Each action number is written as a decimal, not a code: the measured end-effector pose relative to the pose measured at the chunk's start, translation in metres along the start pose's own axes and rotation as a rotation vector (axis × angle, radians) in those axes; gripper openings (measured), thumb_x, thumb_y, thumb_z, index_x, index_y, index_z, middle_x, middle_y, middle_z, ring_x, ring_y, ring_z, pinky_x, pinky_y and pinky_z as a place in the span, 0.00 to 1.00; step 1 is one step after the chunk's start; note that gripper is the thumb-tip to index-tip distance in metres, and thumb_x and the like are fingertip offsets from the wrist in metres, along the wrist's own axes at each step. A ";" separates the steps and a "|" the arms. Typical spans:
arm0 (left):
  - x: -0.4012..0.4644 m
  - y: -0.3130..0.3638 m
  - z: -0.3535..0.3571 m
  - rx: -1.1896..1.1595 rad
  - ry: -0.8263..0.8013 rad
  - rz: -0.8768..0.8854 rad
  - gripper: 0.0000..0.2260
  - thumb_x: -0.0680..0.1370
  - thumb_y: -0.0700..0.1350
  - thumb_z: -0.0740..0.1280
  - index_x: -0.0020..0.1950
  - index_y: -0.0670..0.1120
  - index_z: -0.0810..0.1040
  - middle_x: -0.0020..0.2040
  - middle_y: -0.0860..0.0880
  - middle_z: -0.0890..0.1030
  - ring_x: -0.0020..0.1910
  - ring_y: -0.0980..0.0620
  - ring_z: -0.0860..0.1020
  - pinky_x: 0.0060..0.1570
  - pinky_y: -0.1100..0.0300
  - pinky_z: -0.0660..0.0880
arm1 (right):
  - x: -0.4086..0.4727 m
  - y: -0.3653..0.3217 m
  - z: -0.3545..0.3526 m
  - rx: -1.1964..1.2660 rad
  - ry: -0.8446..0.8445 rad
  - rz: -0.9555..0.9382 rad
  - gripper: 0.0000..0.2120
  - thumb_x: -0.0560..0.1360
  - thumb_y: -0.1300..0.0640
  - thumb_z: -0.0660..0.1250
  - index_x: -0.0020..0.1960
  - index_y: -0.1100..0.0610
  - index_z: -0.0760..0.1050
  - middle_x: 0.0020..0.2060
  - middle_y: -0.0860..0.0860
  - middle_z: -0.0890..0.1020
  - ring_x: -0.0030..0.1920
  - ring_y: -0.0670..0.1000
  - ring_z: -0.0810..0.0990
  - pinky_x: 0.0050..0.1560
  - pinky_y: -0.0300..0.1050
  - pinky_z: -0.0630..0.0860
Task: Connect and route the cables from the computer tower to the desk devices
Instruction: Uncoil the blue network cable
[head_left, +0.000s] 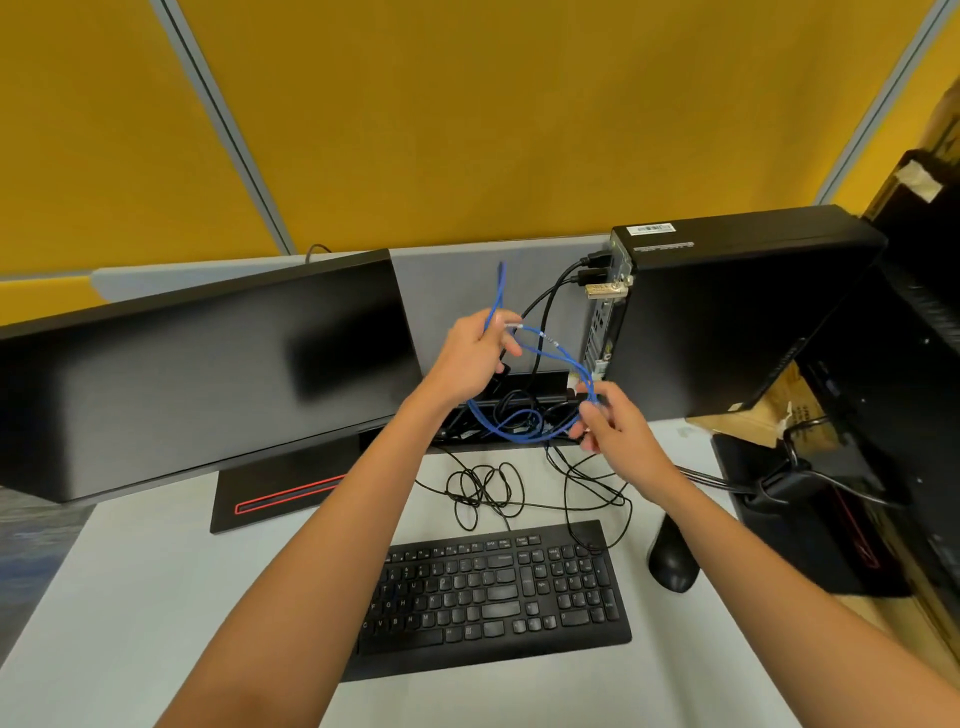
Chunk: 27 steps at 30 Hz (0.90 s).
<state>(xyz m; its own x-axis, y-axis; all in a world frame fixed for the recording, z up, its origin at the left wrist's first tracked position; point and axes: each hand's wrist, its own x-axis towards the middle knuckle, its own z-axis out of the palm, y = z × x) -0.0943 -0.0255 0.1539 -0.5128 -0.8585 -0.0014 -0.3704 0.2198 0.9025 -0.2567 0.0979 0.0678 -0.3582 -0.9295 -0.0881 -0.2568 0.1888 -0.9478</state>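
You stand at a pale desk (130, 597) walled in by yellow partition panels, midway through the cabling job, to judge by how things lie: the monitor (197, 374) sits at your left on its red-trimmed base, the computer tower (727, 322) stands upright at the back right with its port side turned toward you, and at least two black cables (550, 301) are already plugged into its upper ports and drop toward the cable tray (535, 387) behind the desk. Still loose is the blue cable (558, 353), a tangled loop hanging between your hands over that tray, one free end standing up above your left hand and neither end seated in any port that can be seen. Your left hand (475, 353) pinches the blue cable near that upper end, fingers curled around it; your right hand (610, 423) grips the lower bend of the loop just beside the tower's bottom corner. The keyboard (493, 592) and mouse (672, 558) lie in front, their thin black leads (488, 488) coiled untidily on the desk and seemingly not yet routed. A white barcode sticker (650, 228) tops the tower, but its print is too small to read, as are the keyboard legends; no brand name can be made out
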 end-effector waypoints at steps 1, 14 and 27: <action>0.001 -0.005 0.001 -0.001 -0.055 -0.050 0.17 0.85 0.46 0.50 0.66 0.41 0.73 0.45 0.46 0.79 0.33 0.57 0.74 0.35 0.68 0.71 | 0.001 -0.003 -0.004 -0.033 0.015 0.002 0.11 0.81 0.55 0.59 0.63 0.52 0.70 0.41 0.52 0.79 0.35 0.44 0.76 0.44 0.40 0.75; -0.008 0.012 0.017 -0.293 -0.170 -0.132 0.13 0.79 0.34 0.58 0.55 0.42 0.79 0.40 0.48 0.79 0.37 0.57 0.76 0.38 0.65 0.72 | 0.028 -0.076 -0.012 -0.061 -0.095 -0.057 0.09 0.77 0.53 0.69 0.53 0.55 0.73 0.43 0.48 0.79 0.41 0.44 0.76 0.44 0.41 0.72; -0.010 0.025 0.017 0.173 0.038 0.136 0.21 0.66 0.39 0.78 0.33 0.48 0.64 0.29 0.52 0.67 0.28 0.56 0.64 0.30 0.69 0.63 | 0.024 -0.107 -0.017 0.565 -0.255 0.047 0.07 0.80 0.57 0.60 0.51 0.56 0.78 0.56 0.51 0.80 0.61 0.49 0.76 0.62 0.47 0.69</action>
<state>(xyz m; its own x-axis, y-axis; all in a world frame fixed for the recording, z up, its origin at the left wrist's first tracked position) -0.1117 -0.0032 0.1692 -0.5391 -0.8315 0.1341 -0.4286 0.4079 0.8061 -0.2529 0.0606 0.1718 -0.1139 -0.9839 -0.1380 0.2942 0.0992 -0.9506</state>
